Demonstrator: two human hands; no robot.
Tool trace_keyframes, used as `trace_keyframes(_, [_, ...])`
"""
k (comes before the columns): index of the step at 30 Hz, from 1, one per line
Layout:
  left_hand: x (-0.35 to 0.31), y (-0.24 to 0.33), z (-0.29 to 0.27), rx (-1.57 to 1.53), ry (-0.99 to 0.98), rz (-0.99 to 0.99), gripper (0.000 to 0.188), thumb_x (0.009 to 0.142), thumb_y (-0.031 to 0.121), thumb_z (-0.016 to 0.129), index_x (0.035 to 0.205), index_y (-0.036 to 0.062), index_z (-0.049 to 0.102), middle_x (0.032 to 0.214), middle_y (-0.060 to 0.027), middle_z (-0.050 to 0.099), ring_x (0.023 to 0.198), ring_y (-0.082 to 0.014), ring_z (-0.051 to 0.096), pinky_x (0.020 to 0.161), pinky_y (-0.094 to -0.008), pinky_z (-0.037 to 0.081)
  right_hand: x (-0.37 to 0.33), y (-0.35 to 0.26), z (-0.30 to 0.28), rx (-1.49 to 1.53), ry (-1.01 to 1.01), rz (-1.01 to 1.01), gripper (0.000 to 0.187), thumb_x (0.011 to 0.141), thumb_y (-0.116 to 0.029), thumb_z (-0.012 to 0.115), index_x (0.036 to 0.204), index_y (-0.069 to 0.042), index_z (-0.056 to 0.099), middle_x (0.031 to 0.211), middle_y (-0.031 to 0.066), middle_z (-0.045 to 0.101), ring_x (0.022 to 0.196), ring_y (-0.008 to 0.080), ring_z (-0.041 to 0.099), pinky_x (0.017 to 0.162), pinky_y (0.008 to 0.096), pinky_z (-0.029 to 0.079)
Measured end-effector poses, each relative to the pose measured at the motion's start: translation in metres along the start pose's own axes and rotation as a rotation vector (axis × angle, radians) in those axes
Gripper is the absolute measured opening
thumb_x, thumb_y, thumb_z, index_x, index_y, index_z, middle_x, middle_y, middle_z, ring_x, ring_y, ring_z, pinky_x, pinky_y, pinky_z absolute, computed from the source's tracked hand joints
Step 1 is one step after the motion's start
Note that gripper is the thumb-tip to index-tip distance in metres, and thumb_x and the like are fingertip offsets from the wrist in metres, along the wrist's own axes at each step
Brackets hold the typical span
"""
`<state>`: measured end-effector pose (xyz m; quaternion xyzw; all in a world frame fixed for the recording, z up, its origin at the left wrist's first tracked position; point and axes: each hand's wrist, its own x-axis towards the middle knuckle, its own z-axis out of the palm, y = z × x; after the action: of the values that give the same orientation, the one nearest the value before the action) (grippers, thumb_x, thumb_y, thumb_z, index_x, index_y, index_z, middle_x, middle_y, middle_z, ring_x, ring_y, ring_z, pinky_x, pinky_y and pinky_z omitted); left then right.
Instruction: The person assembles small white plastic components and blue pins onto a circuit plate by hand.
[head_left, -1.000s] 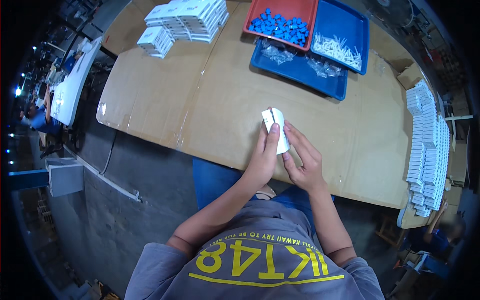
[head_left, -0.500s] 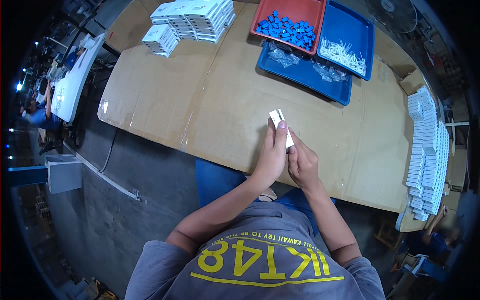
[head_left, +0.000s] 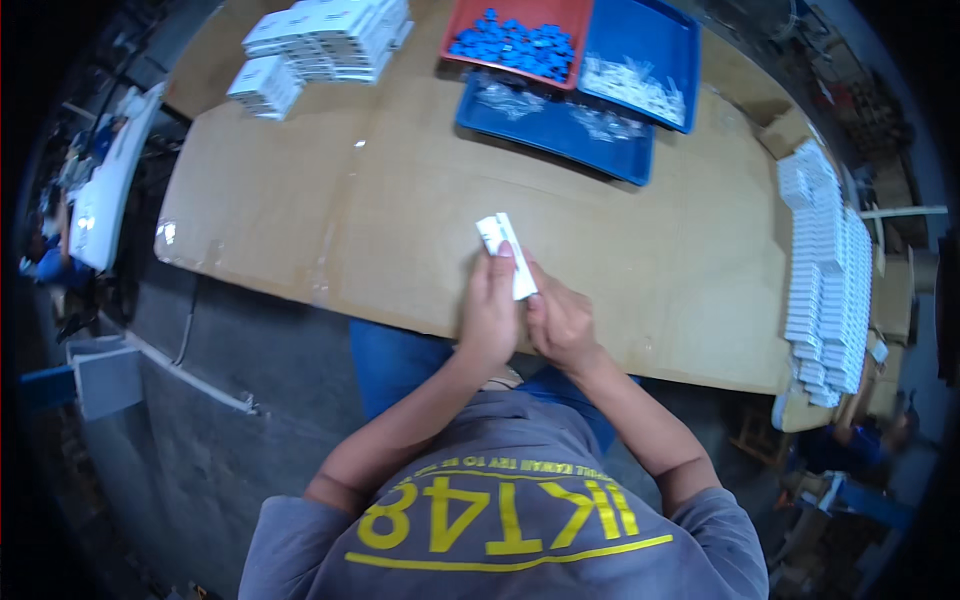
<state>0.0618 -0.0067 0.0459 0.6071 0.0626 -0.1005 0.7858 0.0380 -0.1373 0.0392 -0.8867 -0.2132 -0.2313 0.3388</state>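
Note:
A small, slim white carton (head_left: pixel 524 281) is held between my two hands above the table's near edge. Its far end looks like a raised flap or open side, though blur hides the detail. My left hand (head_left: pixel 490 312) wraps the carton from the left, with the thumb lying along its upper face. My right hand (head_left: pixel 563 322) is closed at the carton's near right end, thumb and curled fingers against it. The right fingers' tips are partly hidden, so I cannot tell if they grip anything else.
Stacked white boxes (head_left: pixel 325 38) stand at the far left of the cardboard-covered table (head_left: pixel 400 215). A red tray (head_left: pixel 462 18) of blue parts, a blue tray (head_left: pixel 686 60) of white sticks and another blue tray (head_left: pixel 560 142) with clear bags lie beyond. More white cartons (head_left: pixel 830 275) line the right edge.
The whole view has shifted, so table, trays and hands all sit further left. Both hands keep their hold on the carton, which shows slightly more of its white face.

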Motion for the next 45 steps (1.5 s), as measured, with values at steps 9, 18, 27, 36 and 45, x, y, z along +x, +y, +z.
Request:
trace_keyframes(9, [-0.008, 0.008, 0.008, -0.115, -0.124, -0.069, 0.045, 0.116, 0.036, 0.039, 0.139, -0.0010, 0.051, 0.119, -0.0066, 0.060, 0.108, -0.0115, 0.056, 0.098, -0.0288, 0.047, -0.009, -0.001, -0.014, 0.110, 0.017, 0.058, 0.041, 0.102, -0.007, 0.058, 0.138, 0.013, 0.059, 0.133, 0.0336, 0.065, 0.113, 0.0419, 0.072, 0.091, 0.0415, 0.062])
trace_keyframes(18, [0.015, 0.017, 0.003, 0.187, -0.385, 0.297, 0.097, 0.090, 0.029, 0.068, 0.167, 0.0014, 0.017, 0.157, -0.0203, 0.042, 0.147, -0.0285, 0.042, 0.123, -0.0411, 0.030, -0.001, 0.017, -0.054, 0.961, 0.020, 1.093, 0.045, 0.113, -0.032, 0.049, 0.141, 0.001, 0.061, 0.131, 0.0127, 0.068, 0.116, 0.0195, 0.067, 0.092, 0.0325, 0.060])
trace_keyframes(27, [0.016, 0.022, 0.015, 0.324, -0.515, 0.402, 0.111, 0.093, 0.043, 0.071, 0.169, 0.0028, 0.000, 0.168, -0.0242, 0.026, 0.158, -0.0362, 0.026, 0.128, -0.0472, 0.022, 0.014, 0.013, -0.055, 1.174, -0.015, 0.958, 0.054, 0.103, -0.023, 0.070, 0.148, 0.002, 0.053, 0.135, 0.0128, 0.065, 0.123, 0.0185, 0.061, 0.101, 0.0340, 0.054])
trace_keyframes(36, [0.021, 0.016, 0.033, -0.088, -0.324, 0.048, 0.072, 0.114, 0.048, 0.039, 0.169, 0.0094, 0.014, 0.157, -0.0193, 0.040, 0.145, -0.0253, 0.040, 0.120, -0.0374, 0.033, 0.013, -0.005, -0.035, 0.421, 0.162, 0.480, 0.048, 0.095, -0.015, 0.077, 0.140, -0.001, 0.065, 0.151, 0.0217, 0.055, 0.140, 0.0360, 0.054, 0.114, 0.0431, 0.046])
trace_keyframes(45, [0.012, 0.032, 0.045, -0.017, -0.278, 0.351, 0.099, 0.101, 0.076, 0.039, 0.165, 0.0013, 0.023, 0.146, -0.0137, 0.049, 0.137, -0.0212, 0.047, 0.118, -0.0360, 0.036, 0.020, -0.028, -0.036, 0.351, 0.241, 0.298, 0.046, 0.106, -0.013, 0.058, 0.146, 0.010, 0.055, 0.152, 0.0304, 0.053, 0.143, 0.0443, 0.051, 0.118, 0.0479, 0.042])
